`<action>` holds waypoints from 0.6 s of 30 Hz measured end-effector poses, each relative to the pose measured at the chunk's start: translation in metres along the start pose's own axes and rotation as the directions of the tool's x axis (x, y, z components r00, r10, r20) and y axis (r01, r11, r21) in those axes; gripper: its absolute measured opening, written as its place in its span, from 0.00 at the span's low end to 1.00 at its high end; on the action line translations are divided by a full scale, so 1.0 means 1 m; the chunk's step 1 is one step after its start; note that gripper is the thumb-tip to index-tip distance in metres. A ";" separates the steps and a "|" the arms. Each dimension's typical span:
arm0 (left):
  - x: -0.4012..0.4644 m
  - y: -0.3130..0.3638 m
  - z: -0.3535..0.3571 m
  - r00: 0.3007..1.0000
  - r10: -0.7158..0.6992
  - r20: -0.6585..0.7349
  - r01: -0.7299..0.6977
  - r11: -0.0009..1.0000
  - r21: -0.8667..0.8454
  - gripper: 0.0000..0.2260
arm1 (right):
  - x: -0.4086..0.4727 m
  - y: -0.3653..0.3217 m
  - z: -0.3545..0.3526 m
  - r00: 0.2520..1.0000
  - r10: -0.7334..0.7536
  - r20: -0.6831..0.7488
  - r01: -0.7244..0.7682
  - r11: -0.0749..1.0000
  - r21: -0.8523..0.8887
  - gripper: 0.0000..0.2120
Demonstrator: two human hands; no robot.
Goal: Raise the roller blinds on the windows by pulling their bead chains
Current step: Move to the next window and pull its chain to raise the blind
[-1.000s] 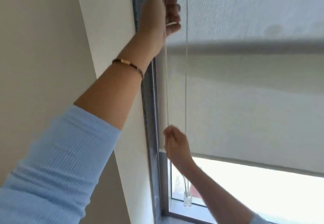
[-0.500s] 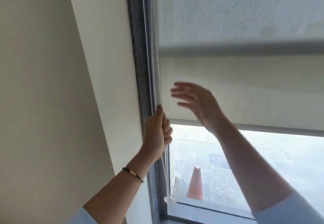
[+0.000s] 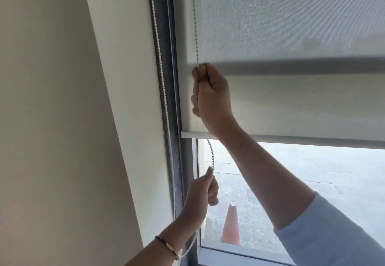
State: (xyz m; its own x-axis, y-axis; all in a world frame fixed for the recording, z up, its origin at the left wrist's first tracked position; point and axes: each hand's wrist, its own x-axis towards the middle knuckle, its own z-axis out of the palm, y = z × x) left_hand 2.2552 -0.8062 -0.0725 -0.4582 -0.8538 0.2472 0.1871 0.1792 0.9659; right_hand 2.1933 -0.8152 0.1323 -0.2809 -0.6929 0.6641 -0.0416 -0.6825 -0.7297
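Two hands grip one chain [image 3: 195,26]: the right hand [image 3: 210,101] is clenched round it high up, the left hand [image 3: 201,196] pinches it below. White beads run in two strands beside the frame. One blind [image 3: 291,36], grey mesh, hangs behind the right hand.

From my feed, a plain cream wall [image 3: 52,120] fills the left half of the frame, meeting a paler window reveal [image 3: 125,78] that slants down toward the lower centre. A dark grey window frame [image 3: 166,57] runs top to bottom just right of the reveal, and bright daylight comes through the bare glass [image 3: 312,172] at lower right. Through that glass I see grey paved ground [image 3: 270,182] and an orange traffic cone [image 3: 231,228] low in the frame.
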 end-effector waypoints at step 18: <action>0.098 0.330 0.002 0.922 0.377 -0.093 -0.388 0.893 -0.227 0.25 | -0.126 0.093 -0.026 0.997 0.058 0.041 -0.041 0.941 -0.336 0.24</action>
State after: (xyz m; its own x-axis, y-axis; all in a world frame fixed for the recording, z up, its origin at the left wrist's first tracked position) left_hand 2.2706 -0.8300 0.2705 -0.2706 -0.7649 0.5846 0.5424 0.3806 0.7490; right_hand 2.1997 -0.7852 -0.0241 -0.2430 -0.7405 0.6266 -0.3498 -0.5356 -0.7686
